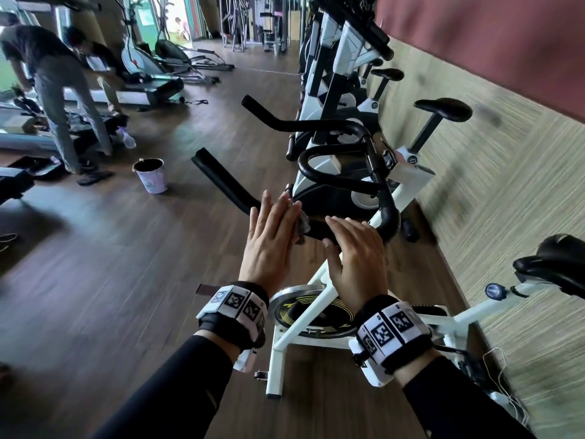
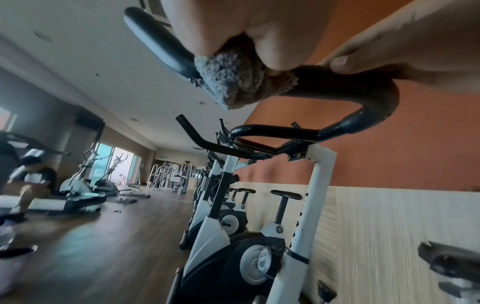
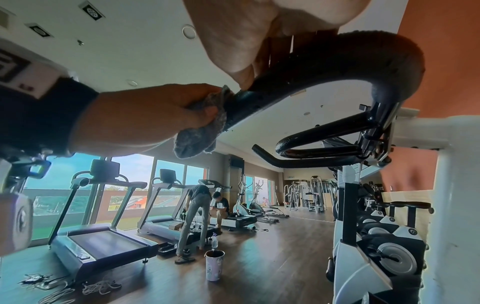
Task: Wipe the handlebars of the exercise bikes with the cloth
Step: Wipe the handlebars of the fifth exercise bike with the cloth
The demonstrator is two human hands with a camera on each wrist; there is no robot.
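Observation:
A black looped handlebar [image 1: 228, 182] tops the white exercise bike [image 1: 304, 324] right in front of me. My left hand [image 1: 272, 229] holds a grey-brown cloth [image 1: 303, 224] wrapped round the bar's near section. In the left wrist view the cloth [image 2: 233, 86] bunches around the handlebar [image 2: 155, 41] under my palm. From the right wrist, the left hand [image 3: 145, 117] pinches the cloth [image 3: 197, 142] against the handlebar [image 3: 337, 67]. My right hand [image 1: 351, 245] grips the bar just right of the cloth, before the bend, fingers [image 3: 233, 41] curled over it.
More exercise bikes [image 1: 342, 74] line the wall [image 1: 506, 185] ahead, and a black saddle [image 1: 557, 264] sits at my right. A pale bucket [image 1: 150, 175] and spray bottle [image 1: 128, 139] stand on the wood floor. Two people [image 1: 53, 90] are by the treadmills [image 3: 103, 242] at left.

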